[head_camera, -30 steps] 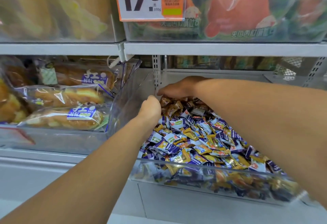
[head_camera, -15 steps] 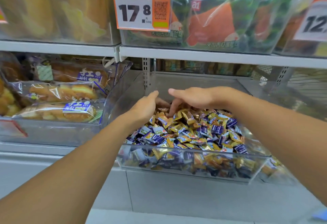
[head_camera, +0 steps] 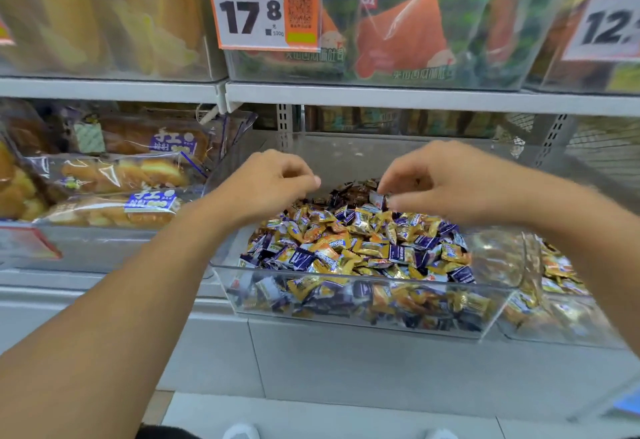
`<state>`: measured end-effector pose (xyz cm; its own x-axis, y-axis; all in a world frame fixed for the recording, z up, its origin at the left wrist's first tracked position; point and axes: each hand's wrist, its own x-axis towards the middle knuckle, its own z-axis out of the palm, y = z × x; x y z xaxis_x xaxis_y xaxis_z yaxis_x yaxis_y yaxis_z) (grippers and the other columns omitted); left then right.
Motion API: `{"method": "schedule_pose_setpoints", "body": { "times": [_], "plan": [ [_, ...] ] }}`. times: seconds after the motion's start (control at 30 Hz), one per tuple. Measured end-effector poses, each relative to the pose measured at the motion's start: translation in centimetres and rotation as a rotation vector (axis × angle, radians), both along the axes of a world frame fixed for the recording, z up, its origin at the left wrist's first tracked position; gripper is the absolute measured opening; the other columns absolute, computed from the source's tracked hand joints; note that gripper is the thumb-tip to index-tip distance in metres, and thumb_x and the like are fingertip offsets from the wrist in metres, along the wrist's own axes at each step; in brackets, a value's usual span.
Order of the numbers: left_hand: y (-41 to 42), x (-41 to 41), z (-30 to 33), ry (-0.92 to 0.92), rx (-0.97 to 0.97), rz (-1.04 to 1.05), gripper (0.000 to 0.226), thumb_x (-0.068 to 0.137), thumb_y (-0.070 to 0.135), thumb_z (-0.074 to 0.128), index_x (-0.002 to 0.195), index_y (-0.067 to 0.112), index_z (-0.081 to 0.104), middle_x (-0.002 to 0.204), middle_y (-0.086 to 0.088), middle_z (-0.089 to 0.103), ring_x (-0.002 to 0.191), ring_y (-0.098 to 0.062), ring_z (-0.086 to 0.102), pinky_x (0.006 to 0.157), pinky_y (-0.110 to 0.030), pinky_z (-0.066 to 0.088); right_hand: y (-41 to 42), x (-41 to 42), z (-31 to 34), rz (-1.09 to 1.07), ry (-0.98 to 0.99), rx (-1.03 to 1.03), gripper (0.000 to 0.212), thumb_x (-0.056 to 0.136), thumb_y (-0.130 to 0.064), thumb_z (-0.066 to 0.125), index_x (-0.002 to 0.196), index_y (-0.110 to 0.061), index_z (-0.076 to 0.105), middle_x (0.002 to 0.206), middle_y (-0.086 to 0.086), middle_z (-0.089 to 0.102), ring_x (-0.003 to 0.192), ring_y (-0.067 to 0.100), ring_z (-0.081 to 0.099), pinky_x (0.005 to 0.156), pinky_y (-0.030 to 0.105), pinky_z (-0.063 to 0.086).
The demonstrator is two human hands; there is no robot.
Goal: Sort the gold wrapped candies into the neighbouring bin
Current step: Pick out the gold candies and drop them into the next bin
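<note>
Both hands have been raised from the pile. The right hand [head_camera: 446, 182] pinches one small candy [head_camera: 376, 199]; the left hand [head_camera: 273, 184] is curled, contents indeterminable. Gold wrapped candies [head_camera: 349, 248] remain mixed in the clear bin [head_camera: 346, 300]; sorting is barely begun.

Both forearms bare up to the frame edge, no sleeves visible. Left hand [head_camera: 266, 185] and right hand [head_camera: 446, 182]: no rings, watch, bands or gloves. Fine hair shows along the right forearm's edge. At bottom of frame, white shoe toes [head_camera: 240, 431] w/ a strip of dark clothing [head_camera: 166, 433] just left of them; details too blurred to tell.
</note>
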<state>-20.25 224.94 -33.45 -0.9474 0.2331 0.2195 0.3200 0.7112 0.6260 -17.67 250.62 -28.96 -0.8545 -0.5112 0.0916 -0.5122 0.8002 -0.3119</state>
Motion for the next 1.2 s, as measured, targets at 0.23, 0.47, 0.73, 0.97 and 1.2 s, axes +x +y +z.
{"method": "schedule_pose_setpoints", "body": {
  "times": [0.23,0.47,0.73,0.97,1.2],
  "plan": [
    [0.7,-0.4,-0.6,-0.231,-0.441,-0.191,0.043,0.073,0.041,0.086,0.113,0.042,0.067,0.104,0.02,0.067,0.065,0.011,0.057,0.069,-0.023,0.044,-3.5,-0.6,-4.4,0.076,-0.053,0.115,0.043,0.076,-0.052,0.079,0.113,-0.032,0.071,0.093,-0.012,0.067,0.08,0.003,0.06,0.07,0.024,0.049],
    [1.2,-0.7,-1.6,-0.241,-0.306,-0.23,0.032,0.071,0.022,0.089,0.094,0.036,0.071,0.084,0.009,0.071,0.066,-0.008,0.063,0.067,-0.03,0.053,-5.1,-1.1,-5.4,0.237,-0.052,0.203,0.038,0.081,-0.037,0.08,0.117,-0.035,0.071,0.075,-0.014,0.054,0.068,0.003,0.048,0.063,0.027,0.038],
    [1.5,-0.4,-1.1,-0.516,0.555,-0.03,0.024,0.1,0.009,0.048,0.114,0.012,0.067,0.092,-0.012,0.068,0.088,-0.027,0.071,0.065,-0.033,0.058,-2.0,-1.5,-3.9,-0.204,-0.948,-1.123,0.022,0.091,-0.006,0.06,0.112,-0.003,0.068,0.118,0.02,0.066,0.088,0.027,0.07,0.076,0.033,0.061],
    [2.8,0.0,-0.9,-0.33,-0.311,-0.176,0.031,0.073,0.054,0.08,0.09,0.028,0.072,0.074,0.014,0.059,0.062,-0.005,0.053,0.058,-0.024,0.039,-1.9,-1.4,-3.4,-0.268,-0.39,-0.572,0.038,0.082,-0.045,0.075,0.066,-0.012,0.066,0.056,-0.001,0.049,0.045,0.011,0.042,0.044,0.02,0.037],
    [1.9,-0.9,-2.0,-0.229,-0.307,-0.217,0.021,0.077,0.045,0.081,0.083,0.026,0.072,0.063,0.013,0.059,0.058,-0.007,0.052,0.062,-0.027,0.045,-3.3,-1.2,-5.6,-0.068,-0.065,0.206,0.038,0.076,-0.05,0.08,0.067,-0.014,0.069,0.067,0.002,0.066,0.064,0.016,0.059,0.058,0.029,0.046]
  ]
}}
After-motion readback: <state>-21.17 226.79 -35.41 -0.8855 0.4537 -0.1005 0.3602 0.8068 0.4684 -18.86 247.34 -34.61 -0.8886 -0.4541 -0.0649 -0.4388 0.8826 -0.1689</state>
